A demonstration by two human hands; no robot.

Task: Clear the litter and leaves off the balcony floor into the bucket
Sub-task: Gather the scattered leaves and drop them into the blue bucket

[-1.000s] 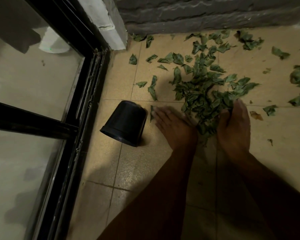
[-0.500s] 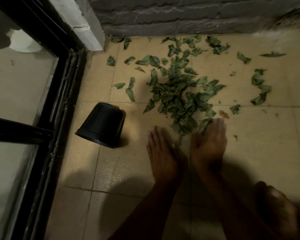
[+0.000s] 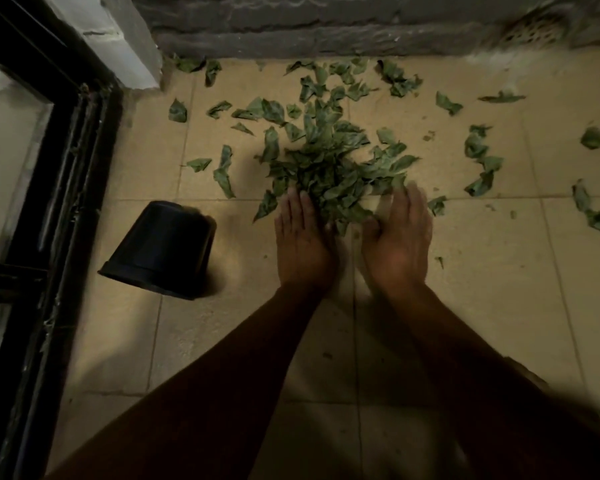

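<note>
A heap of green leaves (image 3: 329,171) lies on the beige tiled floor, with more loose leaves (image 3: 482,157) scattered to the right and toward the wall. My left hand (image 3: 303,237) lies flat at the heap's near left edge, its straight fingers touching the leaves. My right hand (image 3: 397,237) is cupped on edge at the heap's near right side, fingers straight against the leaves. A black bucket (image 3: 163,249) lies on its side to the left of my left hand, about a hand's width away, its mouth facing the near left.
A black sliding door frame (image 3: 66,188) runs along the left edge. A grey brick wall (image 3: 326,29) closes the far side, with a white pillar (image 3: 125,39) at the corner. Bare tiles (image 3: 499,306) stretch to the right and toward me.
Both hands moved forward from the bare tile into the near edge of the leaf heap, one on each side of it. The heap looks more bunched together. The bucket has not moved.
</note>
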